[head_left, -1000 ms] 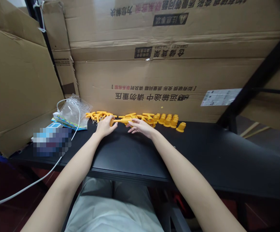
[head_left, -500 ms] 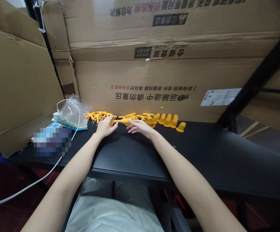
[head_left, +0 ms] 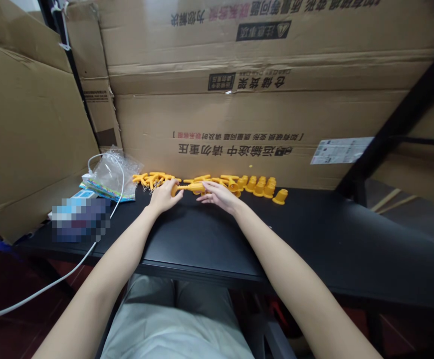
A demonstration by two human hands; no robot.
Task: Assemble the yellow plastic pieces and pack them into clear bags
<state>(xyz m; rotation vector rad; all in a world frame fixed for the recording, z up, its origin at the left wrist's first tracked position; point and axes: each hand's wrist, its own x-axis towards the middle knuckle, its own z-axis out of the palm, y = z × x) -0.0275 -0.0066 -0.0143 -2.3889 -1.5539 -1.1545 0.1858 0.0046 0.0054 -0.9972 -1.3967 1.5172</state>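
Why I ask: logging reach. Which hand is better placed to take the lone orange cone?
Probably right. The right hand lies nearer the lone cone; the left hand grips the orange piece farther away.

Cardboard boxes point(head_left: 239, 114) behind black bench point(head_left: 351, 239); clear plastic bag point(head_left: 112, 172) at left; white cable point(head_left: 52, 284) trailing off bench edge.

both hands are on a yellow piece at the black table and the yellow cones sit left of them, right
No: the head view shows the yellow cones right of the hands. The left hand and right hand are on the yellow piece at the black table.
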